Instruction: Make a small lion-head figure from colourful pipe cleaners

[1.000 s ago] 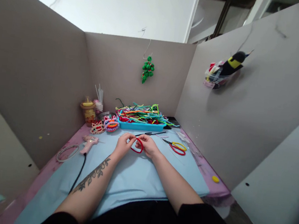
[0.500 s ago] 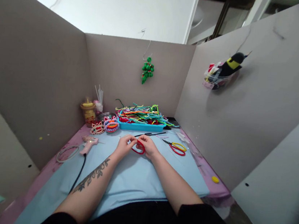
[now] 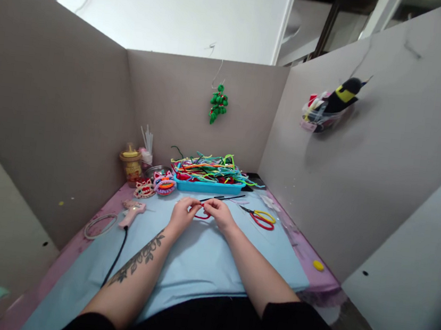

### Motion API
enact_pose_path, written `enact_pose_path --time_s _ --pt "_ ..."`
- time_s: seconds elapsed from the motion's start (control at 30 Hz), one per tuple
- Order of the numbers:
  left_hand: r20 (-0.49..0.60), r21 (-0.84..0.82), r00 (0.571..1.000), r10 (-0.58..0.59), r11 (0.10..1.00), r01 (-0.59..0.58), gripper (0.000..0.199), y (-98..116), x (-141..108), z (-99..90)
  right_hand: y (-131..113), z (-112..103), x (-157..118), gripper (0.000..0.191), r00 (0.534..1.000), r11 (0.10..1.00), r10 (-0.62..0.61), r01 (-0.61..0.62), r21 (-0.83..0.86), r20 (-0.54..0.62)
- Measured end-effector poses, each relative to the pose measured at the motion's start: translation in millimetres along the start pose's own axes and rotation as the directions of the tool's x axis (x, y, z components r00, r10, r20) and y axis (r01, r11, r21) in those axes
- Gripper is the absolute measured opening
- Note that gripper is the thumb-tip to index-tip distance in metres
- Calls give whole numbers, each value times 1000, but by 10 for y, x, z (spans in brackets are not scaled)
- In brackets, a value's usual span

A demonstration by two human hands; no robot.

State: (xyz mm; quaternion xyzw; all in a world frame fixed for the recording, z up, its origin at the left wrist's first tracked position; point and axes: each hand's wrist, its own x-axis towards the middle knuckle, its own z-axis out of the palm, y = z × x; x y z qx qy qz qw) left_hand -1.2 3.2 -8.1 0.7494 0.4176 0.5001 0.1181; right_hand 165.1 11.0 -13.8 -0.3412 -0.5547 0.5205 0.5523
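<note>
Over the middle of the blue table cover, my left hand (image 3: 185, 212) and my right hand (image 3: 218, 213) meet, fingertips pinched together. Between them is a red pipe cleaner (image 3: 203, 217), bent into a loop that hangs below the fingers. Both hands grip it near the top, where the fingers partly hide it. Just beyond my hands lie black pipe cleaners (image 3: 232, 196). To the right, scissors (image 3: 259, 218) with one yellow and one red handle rest with their blades pointing left.
Behind stands a blue tray (image 3: 209, 188) heaped with coloured pipe cleaners. On the left are a pink glue gun (image 3: 132, 213) with a black cord, a coiled cable (image 3: 99, 226), two fuzzy animal-face pieces (image 3: 164, 184) and a lidded cup (image 3: 131, 167). A yellow cap (image 3: 318, 265) lies at right.
The red loop has turned and now hangs lower and flatter between my fingertips. My right fingers have shifted slightly on it. The table objects have stayed in place.
</note>
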Motion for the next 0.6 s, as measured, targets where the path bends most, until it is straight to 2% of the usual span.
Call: enact_pose_path --time_s 0.13,0.3,0.47,0.6 --pt "-3 -24 998 -57 998 56 14 17 -5 3 -13 -7 -8 29 1000 1000 -7 8 -17 10" --pt "56 -136 984 -169 975 175 19 34 12 15 -16 -2 -17 22 999 999 -30 30 -19 24" --pt "141 -332 950 -279 891 311 25 0 41 45 -45 13 -36 17 993 994 -82 87 -62 81" --pt "221 -437 927 -304 819 373 28 -28 44 58 -94 -4 -59 13 983 972 -151 167 -164 105"
